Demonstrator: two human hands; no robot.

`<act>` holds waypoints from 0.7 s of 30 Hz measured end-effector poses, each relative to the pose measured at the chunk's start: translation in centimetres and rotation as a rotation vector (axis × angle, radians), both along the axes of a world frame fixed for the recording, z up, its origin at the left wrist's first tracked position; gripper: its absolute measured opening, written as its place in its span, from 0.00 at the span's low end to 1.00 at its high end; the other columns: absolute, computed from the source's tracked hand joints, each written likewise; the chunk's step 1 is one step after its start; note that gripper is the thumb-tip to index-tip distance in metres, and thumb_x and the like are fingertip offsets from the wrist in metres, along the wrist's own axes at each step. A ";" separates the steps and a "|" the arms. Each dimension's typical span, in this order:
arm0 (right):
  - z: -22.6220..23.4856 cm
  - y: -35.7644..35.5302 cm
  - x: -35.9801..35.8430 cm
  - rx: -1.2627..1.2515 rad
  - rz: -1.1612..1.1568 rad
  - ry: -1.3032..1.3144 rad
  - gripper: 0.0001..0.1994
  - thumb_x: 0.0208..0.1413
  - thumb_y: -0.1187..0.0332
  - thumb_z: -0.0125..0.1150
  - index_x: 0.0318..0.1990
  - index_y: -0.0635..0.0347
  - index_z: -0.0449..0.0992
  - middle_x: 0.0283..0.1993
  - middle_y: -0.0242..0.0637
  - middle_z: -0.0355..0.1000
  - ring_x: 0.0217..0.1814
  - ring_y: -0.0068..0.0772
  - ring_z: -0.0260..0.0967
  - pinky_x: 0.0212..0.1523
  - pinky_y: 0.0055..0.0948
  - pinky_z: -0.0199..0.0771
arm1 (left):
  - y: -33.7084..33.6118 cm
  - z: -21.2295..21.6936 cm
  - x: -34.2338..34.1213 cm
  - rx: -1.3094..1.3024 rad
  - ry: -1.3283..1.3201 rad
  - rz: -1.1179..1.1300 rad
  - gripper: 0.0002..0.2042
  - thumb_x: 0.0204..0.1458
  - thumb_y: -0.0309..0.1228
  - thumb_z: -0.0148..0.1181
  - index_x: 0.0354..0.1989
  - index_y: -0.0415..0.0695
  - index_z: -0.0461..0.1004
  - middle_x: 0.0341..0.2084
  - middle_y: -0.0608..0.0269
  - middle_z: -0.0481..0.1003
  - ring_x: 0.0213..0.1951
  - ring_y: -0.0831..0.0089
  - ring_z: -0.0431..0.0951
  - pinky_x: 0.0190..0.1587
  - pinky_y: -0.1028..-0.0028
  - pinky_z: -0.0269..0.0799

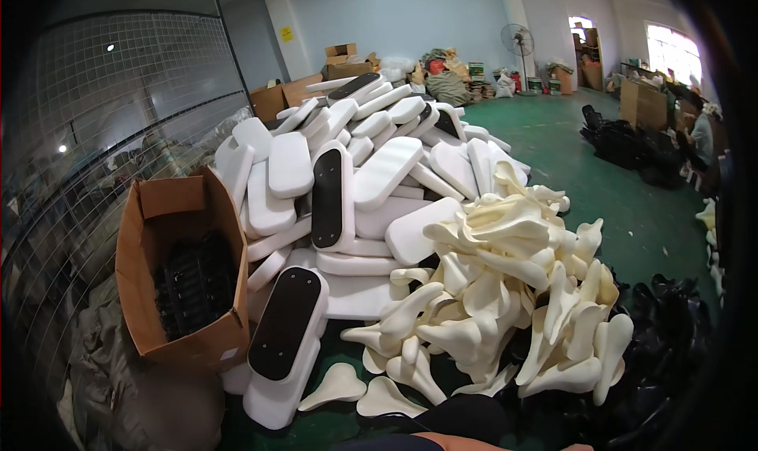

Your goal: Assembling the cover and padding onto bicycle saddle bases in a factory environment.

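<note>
Neither hand shows in the head view. Only a strip of forearm and dark sleeve crosses the bottom edge, so whether the fingers are spread, pressed together or pinching anything cannot be told.

Nearest to that forearm, just above it on the green floor, lie two loose cream foam saddle pads, flat and side by side. They sit at the foot of a tall heap of cream saddle-shaped foam pads, which rises up and to the right of the forearm, the pieces tumbled at every angle.

To the left of that heap and touching it is a bigger pile of white oblong foam cushions, stacked loosely. Several are turned over to show a black backing plate, among them one long cushion lying at the near left and one standing nearly upright in the middle of the pile.

Left of the cushions stands an open brown cardboard box, tilted toward the camera, with black plastic parts inside. Behind it runs a wire mesh partition.

At the lower right, beside the cream heap, lies a mass of black moulded parts.

Farther off are more cardboard cartons by the back wall, a standing fan, and another person seated at the far right edge.
</note>
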State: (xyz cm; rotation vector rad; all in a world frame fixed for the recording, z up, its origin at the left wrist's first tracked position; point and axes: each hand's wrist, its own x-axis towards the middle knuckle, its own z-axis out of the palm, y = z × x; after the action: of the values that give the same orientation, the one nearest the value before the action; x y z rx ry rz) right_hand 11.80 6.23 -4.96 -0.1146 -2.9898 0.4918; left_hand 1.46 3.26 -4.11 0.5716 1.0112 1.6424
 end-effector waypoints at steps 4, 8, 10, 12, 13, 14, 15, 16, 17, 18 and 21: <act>-0.5 0.4 0.3 0.000 -0.009 0.011 0.24 0.40 0.62 0.62 0.48 0.57 0.74 0.49 0.48 0.71 0.58 0.54 0.63 0.59 0.68 0.46 | 0.2 0.7 0.2 -0.079 -0.015 0.018 0.10 0.58 0.33 0.52 0.32 0.40 0.76 0.20 0.60 0.76 0.20 0.75 0.73 0.22 0.75 0.68; -0.2 0.7 1.0 0.005 -0.030 0.029 0.24 0.39 0.62 0.62 0.48 0.57 0.75 0.49 0.49 0.71 0.58 0.55 0.63 0.60 0.69 0.45 | 0.4 1.2 0.3 -0.090 -0.014 0.000 0.13 0.59 0.37 0.53 0.30 0.40 0.77 0.18 0.60 0.76 0.18 0.75 0.72 0.23 0.76 0.68; 0.2 0.7 1.2 0.023 -0.055 0.036 0.23 0.39 0.62 0.62 0.47 0.58 0.75 0.49 0.49 0.72 0.58 0.55 0.63 0.60 0.69 0.44 | 0.3 1.5 0.1 -0.091 -0.034 -0.043 0.17 0.61 0.41 0.51 0.29 0.40 0.77 0.17 0.62 0.76 0.18 0.77 0.72 0.22 0.76 0.68; 0.6 0.4 0.9 0.040 -0.044 0.045 0.22 0.39 0.63 0.62 0.46 0.58 0.76 0.48 0.49 0.72 0.58 0.55 0.63 0.61 0.69 0.44 | 0.1 1.7 -0.3 -0.174 -0.053 -0.043 0.17 0.61 0.42 0.51 0.29 0.41 0.76 0.17 0.63 0.76 0.18 0.77 0.72 0.23 0.76 0.68; 0.9 0.2 0.6 0.049 -0.028 0.048 0.22 0.39 0.63 0.61 0.45 0.58 0.76 0.48 0.48 0.72 0.57 0.55 0.63 0.61 0.69 0.44 | -0.4 2.3 -0.7 -0.181 -0.103 -0.036 0.17 0.61 0.42 0.51 0.30 0.41 0.77 0.18 0.63 0.76 0.19 0.77 0.73 0.23 0.76 0.69; 1.2 -0.1 0.6 0.052 -0.016 0.046 0.21 0.39 0.63 0.61 0.45 0.58 0.76 0.48 0.48 0.72 0.57 0.55 0.63 0.61 0.70 0.43 | -0.9 2.9 -0.8 -0.191 -0.155 -0.035 0.17 0.61 0.43 0.51 0.30 0.41 0.77 0.18 0.63 0.76 0.19 0.78 0.73 0.24 0.77 0.70; 1.4 -0.3 0.4 0.061 -0.010 0.041 0.21 0.39 0.63 0.61 0.44 0.58 0.77 0.48 0.48 0.72 0.57 0.55 0.63 0.61 0.70 0.43 | -1.3 3.4 -0.8 -0.178 -0.157 -0.026 0.17 0.62 0.42 0.51 0.31 0.41 0.76 0.19 0.63 0.76 0.20 0.78 0.74 0.26 0.77 0.71; 1.5 -0.7 0.3 0.069 0.007 0.038 0.21 0.39 0.63 0.61 0.44 0.58 0.77 0.47 0.48 0.72 0.57 0.55 0.63 0.61 0.70 0.43 | -1.8 3.8 -0.8 -0.168 -0.157 -0.002 0.16 0.62 0.42 0.50 0.32 0.42 0.76 0.21 0.63 0.77 0.22 0.78 0.74 0.28 0.78 0.72; 1.3 -0.3 0.1 0.058 -0.018 0.019 0.20 0.39 0.63 0.61 0.43 0.58 0.77 0.47 0.48 0.73 0.57 0.55 0.63 0.61 0.70 0.42 | -0.9 3.1 -0.9 -0.172 -0.152 -0.045 0.15 0.62 0.41 0.50 0.34 0.41 0.76 0.23 0.64 0.77 0.24 0.78 0.75 0.29 0.78 0.72; 1.5 -0.4 0.3 0.060 -0.011 0.021 0.20 0.39 0.63 0.61 0.43 0.58 0.77 0.47 0.48 0.73 0.57 0.55 0.63 0.61 0.70 0.42 | -0.9 2.6 -0.8 -0.164 -0.133 -0.047 0.15 0.62 0.40 0.50 0.36 0.41 0.76 0.24 0.64 0.78 0.25 0.78 0.75 0.31 0.78 0.72; 2.2 -1.2 0.9 0.071 -0.006 0.009 0.19 0.38 0.63 0.61 0.42 0.58 0.78 0.46 0.48 0.73 0.57 0.55 0.64 0.62 0.70 0.41 | -1.5 2.3 -0.6 -0.142 -0.079 -0.093 0.14 0.63 0.35 0.49 0.48 0.38 0.73 0.31 0.61 0.78 0.32 0.75 0.76 0.37 0.75 0.73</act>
State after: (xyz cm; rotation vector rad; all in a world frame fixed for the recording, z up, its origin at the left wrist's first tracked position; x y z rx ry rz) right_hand 12.65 5.07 -2.78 -0.1156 -2.9930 0.3838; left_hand 0.87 1.79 -1.82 0.4485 1.0191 1.4864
